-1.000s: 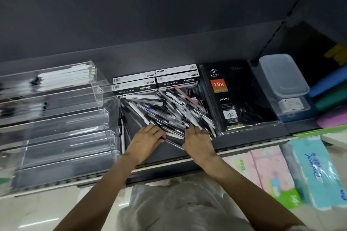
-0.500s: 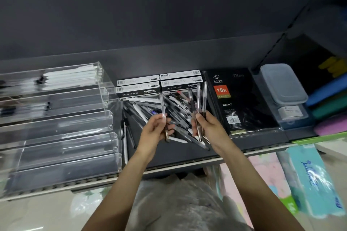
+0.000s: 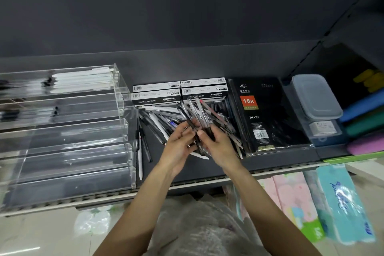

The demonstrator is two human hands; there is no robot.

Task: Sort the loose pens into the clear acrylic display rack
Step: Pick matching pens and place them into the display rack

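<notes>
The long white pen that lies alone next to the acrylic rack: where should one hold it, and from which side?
Pinch the white pen at mid-barrel, from above. It lies flat on the shelf, lengthwise front to back, close beside the rack, so fingers probably fit best from the top.

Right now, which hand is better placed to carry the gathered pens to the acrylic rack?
Left hand: it lies nearer the acrylic rack and already grips the pen bundle together with the right hand.
</notes>
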